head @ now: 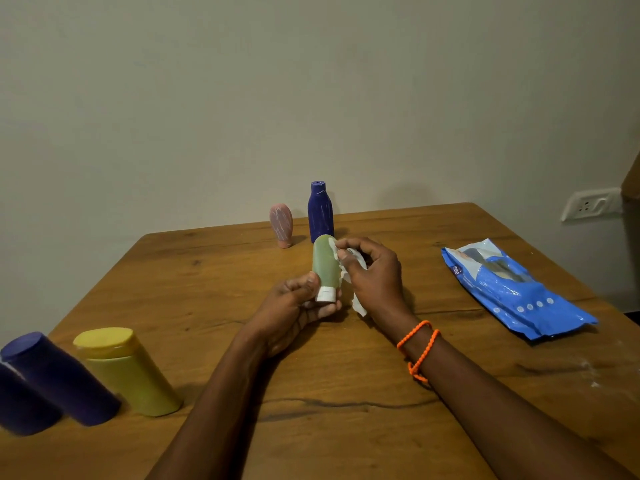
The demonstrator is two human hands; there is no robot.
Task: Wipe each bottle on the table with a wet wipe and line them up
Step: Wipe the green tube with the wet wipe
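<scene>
Far left, near edge: two dark purple bottles [59, 379], cap ends toward the camera, close beside each other. Just right of them: yellow bottle [128, 370]; whether these three are already wiped cannot be told.

Centre, near the far edge of the table [346, 410]: pink bottle [281, 225] standing on its cap, blue bottle [320, 211] upright beside it, both streaked white.

Centre, held above the table: green bottle [325, 263], white cap down. Left hand [294, 313] grips the cap end, fingers curled round it. Right hand [374, 271] pinches the wipe [349, 271] against the bottle's upper side.

Right: blue wipe pack [516, 289], lying flat.

Step in hand: wiping the green bottle. Next likely calls for turning it to reach unwiped sides, then standing it in line.
</scene>
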